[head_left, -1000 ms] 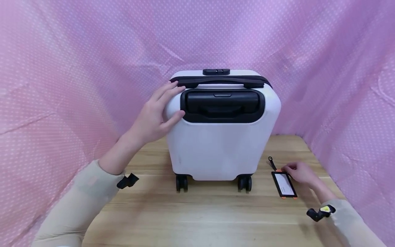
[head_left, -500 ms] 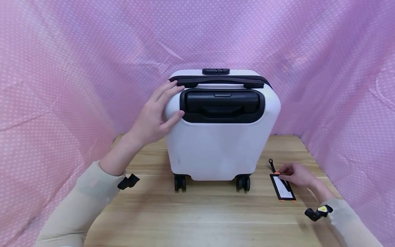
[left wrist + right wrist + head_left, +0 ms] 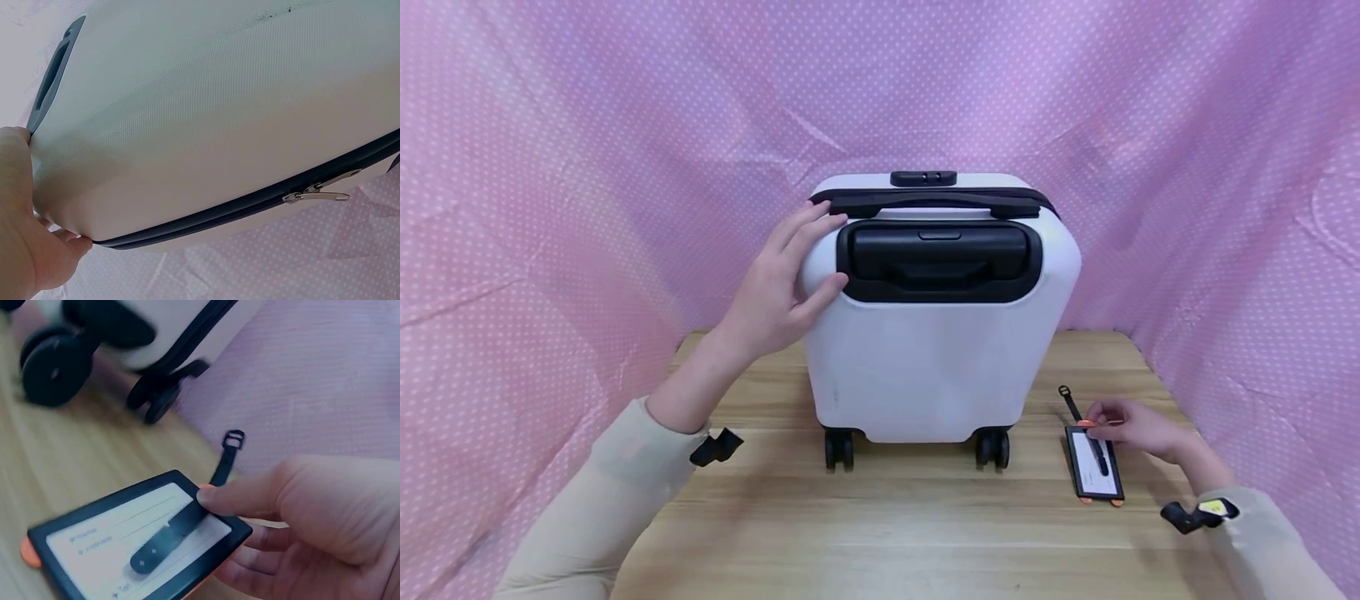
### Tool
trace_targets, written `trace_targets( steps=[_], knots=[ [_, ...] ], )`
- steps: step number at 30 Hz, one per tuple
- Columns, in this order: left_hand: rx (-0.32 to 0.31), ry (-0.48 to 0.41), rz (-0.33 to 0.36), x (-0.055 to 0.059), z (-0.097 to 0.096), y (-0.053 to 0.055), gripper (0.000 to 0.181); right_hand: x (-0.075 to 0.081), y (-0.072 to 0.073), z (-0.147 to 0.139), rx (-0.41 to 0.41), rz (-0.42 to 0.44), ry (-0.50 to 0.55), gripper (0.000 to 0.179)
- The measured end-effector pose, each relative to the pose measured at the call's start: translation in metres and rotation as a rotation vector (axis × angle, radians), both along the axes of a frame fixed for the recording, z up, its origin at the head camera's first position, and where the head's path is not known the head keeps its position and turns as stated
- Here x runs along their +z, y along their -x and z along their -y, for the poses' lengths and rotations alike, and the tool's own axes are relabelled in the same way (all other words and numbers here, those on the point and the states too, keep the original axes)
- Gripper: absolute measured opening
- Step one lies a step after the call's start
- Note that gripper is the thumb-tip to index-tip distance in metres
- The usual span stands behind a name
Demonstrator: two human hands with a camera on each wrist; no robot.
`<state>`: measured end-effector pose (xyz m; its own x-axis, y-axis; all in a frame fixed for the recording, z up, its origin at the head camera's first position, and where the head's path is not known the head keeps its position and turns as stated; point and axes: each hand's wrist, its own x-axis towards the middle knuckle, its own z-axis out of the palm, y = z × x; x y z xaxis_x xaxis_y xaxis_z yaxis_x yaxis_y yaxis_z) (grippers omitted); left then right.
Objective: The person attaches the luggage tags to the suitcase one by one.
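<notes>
A white hard-shell suitcase (image 3: 925, 358) stands upright on its black wheels. My left hand (image 3: 771, 283) rests on its upper left corner, with fingers over the top edge and thumb beside the black pull-handle recess (image 3: 940, 287). The left wrist view shows this hand (image 3: 37, 250) against the shell near the zipper (image 3: 250, 209). My right hand (image 3: 1138, 429) pinches a black-framed luggage tag (image 3: 1086, 467) at its strap end. In the right wrist view the thumb presses the black strap (image 3: 172, 537), whose holed end crosses the white card. The buckle (image 3: 234, 439) sticks out beyond the tag.
A light wooden table (image 3: 880, 533) lies under everything. Pink dotted fabric (image 3: 625, 125) encloses the back and both sides. The nearest suitcase wheel (image 3: 992, 447) stands left of the tag. A black carry handle (image 3: 936, 200) runs across the suitcase top.
My right hand has shifted its hold, and its thumb now lies over the tag's front. The strap's holed end has swung across the card. The left hand stays on the suitcase.
</notes>
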<state>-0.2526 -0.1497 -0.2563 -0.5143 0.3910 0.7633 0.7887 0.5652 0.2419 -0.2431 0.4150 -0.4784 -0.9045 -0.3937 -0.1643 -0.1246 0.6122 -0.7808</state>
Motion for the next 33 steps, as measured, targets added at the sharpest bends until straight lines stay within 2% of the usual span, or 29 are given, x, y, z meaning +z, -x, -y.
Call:
trace_targets(
  steps=[3,6,9,13,19,23,28,33],
  knots=[
    [0.0,-0.001,-0.005,-0.001,0.0,0.0,0.058,0.016,-0.003,-0.001,0.014,0.034,0.101,0.022],
    [-0.006,-0.004,-0.014,0.0,0.001,0.0,0.058,0.033,-0.004,0.001,0.028,-0.021,0.136,0.018],
    [-0.011,-0.011,-0.027,0.001,0.002,0.001,0.058,0.05,-0.004,0.006,0.02,-0.118,0.112,0.012],
    [-0.011,-0.015,-0.04,0.002,0.003,0.001,0.057,0.074,-0.004,0.014,-0.041,-0.22,0.058,0.008],
    [-0.003,-0.011,-0.024,-0.003,-0.001,0.0,0.058,0.112,-0.018,0.02,-0.113,-0.343,0.061,0.007],
    [0.009,-0.005,-0.023,-0.007,-0.001,-0.003,0.059,0.139,-0.027,0.026,-0.145,-0.396,0.064,0.008],
    [0.013,0.014,0.013,-0.009,-0.001,-0.007,0.059,0.164,-0.038,0.033,-0.156,-0.447,0.05,0.011],
    [0.027,0.027,0.024,-0.004,0.0,-0.007,0.057,0.187,-0.039,0.041,-0.15,-0.499,0.004,0.01]
  ],
)
